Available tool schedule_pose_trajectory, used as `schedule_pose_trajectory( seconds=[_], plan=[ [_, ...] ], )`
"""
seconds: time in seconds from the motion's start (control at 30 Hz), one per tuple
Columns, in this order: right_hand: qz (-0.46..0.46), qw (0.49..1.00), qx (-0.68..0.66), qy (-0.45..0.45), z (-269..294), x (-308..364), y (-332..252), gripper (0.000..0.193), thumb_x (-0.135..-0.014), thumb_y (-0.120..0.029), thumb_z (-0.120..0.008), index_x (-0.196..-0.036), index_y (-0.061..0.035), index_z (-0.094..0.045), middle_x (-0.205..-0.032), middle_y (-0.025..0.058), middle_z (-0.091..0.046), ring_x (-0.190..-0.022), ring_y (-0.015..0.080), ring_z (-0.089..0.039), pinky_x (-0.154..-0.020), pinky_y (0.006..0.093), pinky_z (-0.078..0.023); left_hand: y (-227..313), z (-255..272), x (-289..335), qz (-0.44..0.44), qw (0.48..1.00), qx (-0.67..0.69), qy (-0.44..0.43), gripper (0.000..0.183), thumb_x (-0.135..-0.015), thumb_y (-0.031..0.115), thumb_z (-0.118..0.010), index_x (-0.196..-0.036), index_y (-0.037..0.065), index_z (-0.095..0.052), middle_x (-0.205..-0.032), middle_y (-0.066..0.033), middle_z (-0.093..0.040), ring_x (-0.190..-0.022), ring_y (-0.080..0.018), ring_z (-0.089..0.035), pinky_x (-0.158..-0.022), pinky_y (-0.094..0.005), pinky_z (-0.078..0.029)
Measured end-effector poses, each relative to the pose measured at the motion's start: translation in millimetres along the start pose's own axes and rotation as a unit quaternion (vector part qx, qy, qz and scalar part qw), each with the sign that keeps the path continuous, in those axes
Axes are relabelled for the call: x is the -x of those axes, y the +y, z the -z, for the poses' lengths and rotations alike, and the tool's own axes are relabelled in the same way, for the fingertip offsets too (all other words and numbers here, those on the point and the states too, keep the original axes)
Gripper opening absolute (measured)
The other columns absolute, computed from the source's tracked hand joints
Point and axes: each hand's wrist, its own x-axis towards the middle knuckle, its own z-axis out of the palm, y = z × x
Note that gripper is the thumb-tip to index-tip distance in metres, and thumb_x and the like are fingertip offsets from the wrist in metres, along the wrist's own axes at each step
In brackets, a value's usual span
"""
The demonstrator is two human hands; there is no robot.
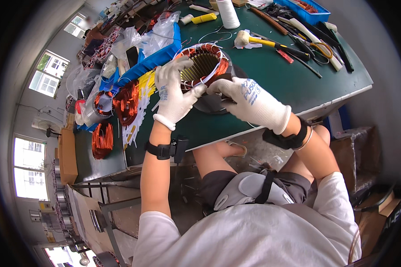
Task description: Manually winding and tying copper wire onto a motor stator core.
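A motor stator lies on the green bench in front of me, its opening tilted toward me. Orange copper windings ring its rim, bound with white cord, and slots line the inside. White knit gloves cover both hands. My left hand rests at the stator's left rim, fingers spread over it and thumb stretched toward the right hand. At the lower right rim my right hand has its fingers closed together beside a dark piece whose kind I cannot make out. What those fingers pinch is hidden.
To the left stand a blue bin with plastic bags, copper coils and yellow-white strips. Behind the stator are a thread spool and a yellow-handled mallet. Scissors lie among tools at right.
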Motion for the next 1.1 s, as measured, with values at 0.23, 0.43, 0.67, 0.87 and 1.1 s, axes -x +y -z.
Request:
schedule_pose_trajectory(
  seconds=[0.23, 0.43, 0.67, 0.87, 1.1],
  plan=[
    [0.062, 0.891, 0.339, -0.297, 29, -89, -10, 0.056, -0.077, -0.023, -0.064, -0.132, -0.0153, -0.059, -0.116, 0.0161, -0.063, -0.116, 0.0323, -0.057, -0.103, 0.0463, -0.039, 3, -8, 12, 0.145, 0.982, -0.028, 0.113, 0.129, -0.055, 0.036, -0.092, -0.153, 0.004, -0.013, -0.155, -0.0282, -0.018, -0.142, -0.0457, -0.021, -0.116, -0.0549, -0.017],
    [-0.002, 0.865, 0.356, -0.354, 29, -101, -8, 0.049, -0.080, -0.033, -0.056, -0.120, -0.0081, -0.067, -0.121, 0.0135, -0.067, -0.118, 0.0324, -0.060, -0.103, 0.0553, -0.034, 7, -4, 11, 0.151, 0.981, -0.061, 0.105, 0.139, -0.051, 0.038, -0.094, -0.154, 0.004, -0.007, -0.157, -0.0286, -0.015, -0.145, -0.0432, -0.018, -0.117, -0.0541, -0.014],
    [0.036, 0.997, -0.061, 0.037, 28, -58, -6, 0.060, -0.085, -0.038, -0.067, -0.131, -0.0007, -0.058, -0.114, 0.0176, -0.066, -0.108, 0.0302, -0.062, -0.096, 0.0413, -0.043, 10, 4, 5, 0.110, 0.984, -0.091, 0.103, 0.137, -0.051, 0.039, -0.093, -0.154, 0.004, -0.009, -0.156, -0.0287, -0.018, -0.145, -0.0437, -0.019, -0.117, -0.0550, -0.014],
    [0.016, 0.941, -0.288, 0.178, 14, 18, 33, 0.018, -0.091, 0.005, -0.051, -0.104, -0.0012, -0.063, -0.094, 0.0093, -0.065, -0.080, 0.0180, -0.063, -0.072, 0.0301, -0.051, 17, 20, -11, -0.014, 0.999, 0.052, -0.007, 0.094, -0.070, 0.003, -0.078, -0.151, 0.012, -0.031, -0.145, -0.0177, -0.044, -0.134, -0.0334, -0.046, -0.109, -0.0407, -0.040],
    [0.070, 0.981, 0.130, 0.125, -34, 32, 25, 0.020, -0.078, 0.000, -0.061, -0.096, -0.0084, -0.062, -0.078, 0.0116, -0.066, -0.074, 0.0315, -0.066, -0.061, 0.0416, -0.053, 23, 20, -14, 0.215, 0.919, 0.270, -0.190, 0.054, -0.085, 0.002, -0.066, -0.137, 0.009, -0.055, -0.121, -0.0105, -0.065, -0.106, -0.0190, -0.063, -0.092, -0.0305, -0.050]
  ],
)
